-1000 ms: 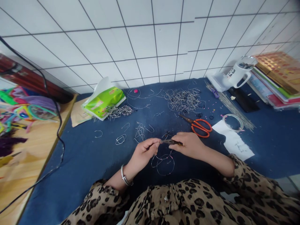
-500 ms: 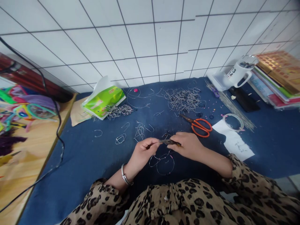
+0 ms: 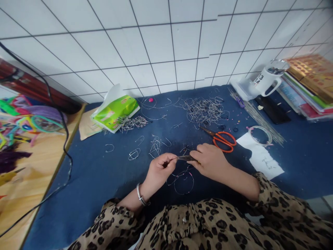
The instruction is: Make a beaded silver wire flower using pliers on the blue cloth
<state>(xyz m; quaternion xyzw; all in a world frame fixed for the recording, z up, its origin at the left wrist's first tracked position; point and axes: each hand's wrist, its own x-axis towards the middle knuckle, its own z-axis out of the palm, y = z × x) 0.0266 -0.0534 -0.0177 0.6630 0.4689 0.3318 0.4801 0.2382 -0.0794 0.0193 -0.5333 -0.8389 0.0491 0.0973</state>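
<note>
Loose bent wires (image 3: 134, 154) lie on the tabletop (image 3: 85, 187) ahead and to the left of the left hand (image 3: 160, 170), apparently shaped already. That hand pinches what looks like a thin wire (image 3: 177, 158) at the tips of the pliers (image 3: 187, 158); this piece seems unfinished. Nearer the body, between both hands, rest beaded loops (image 3: 183, 173), seemingly threaded. The right hand (image 3: 211, 162) is closed around the pliers. Beyond it sits a wire tangle (image 3: 205, 110); farther right, past the scissors (image 3: 224, 141), straight wires (image 3: 257, 119) look unworked.
</note>
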